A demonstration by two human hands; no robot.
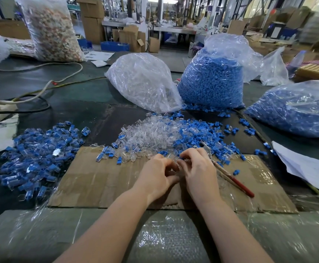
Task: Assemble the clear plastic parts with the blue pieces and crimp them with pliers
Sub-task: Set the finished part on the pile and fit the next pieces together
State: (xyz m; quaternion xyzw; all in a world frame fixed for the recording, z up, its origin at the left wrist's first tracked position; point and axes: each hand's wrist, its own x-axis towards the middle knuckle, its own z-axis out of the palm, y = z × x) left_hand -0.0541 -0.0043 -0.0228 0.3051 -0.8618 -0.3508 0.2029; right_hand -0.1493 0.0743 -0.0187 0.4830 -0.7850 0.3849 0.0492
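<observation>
A heap of joined pieces (pixel 33 158) lies at the left of the surface (pixel 79 95). At center, the left hand (pixel 157 175) and right hand (pixel 197 168) pinch one small clear part (pixel 176 161) between their fingertips; it looks light, stiff and slippery, best held by its sides. Pliers (pixel 229 173) rest just right.

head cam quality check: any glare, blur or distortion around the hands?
Head view: wide-angle bowing at the edges; glare on the plastic wrap over the table and on the clear parts bag; background aisle soft and blurred; left hand and right hand fairly sharp, evenly lit, but the part between them is hard to make out.
</observation>
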